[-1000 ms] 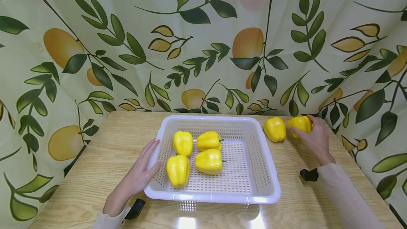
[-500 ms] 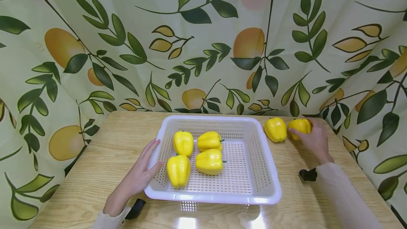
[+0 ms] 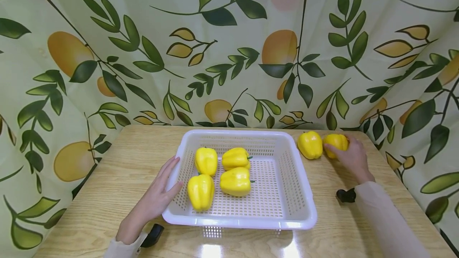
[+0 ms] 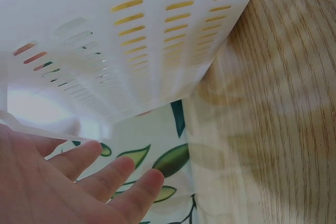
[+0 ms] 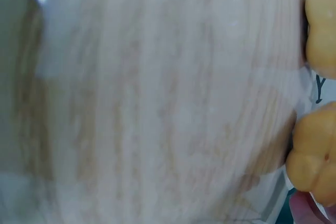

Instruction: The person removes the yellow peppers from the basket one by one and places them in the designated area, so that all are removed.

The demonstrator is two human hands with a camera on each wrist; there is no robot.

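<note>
The right hand [image 3: 355, 159] grips a yellow bell pepper [image 3: 335, 145] on the worktop [image 3: 111, 182], right of the plastic basket [image 3: 236, 223]; the left hand [image 3: 157, 194], fingers extended, touches the rim. Smooth skin could slip, knocking the neighbouring pepper [image 3: 310, 145].

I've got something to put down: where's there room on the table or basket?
Bare table lies left of the left hand and between the basket and right sleeve. Inside the basket, the right side is free. Crowded: its left and middle, with four peppers, and by the right hand, with two peppers.
</note>
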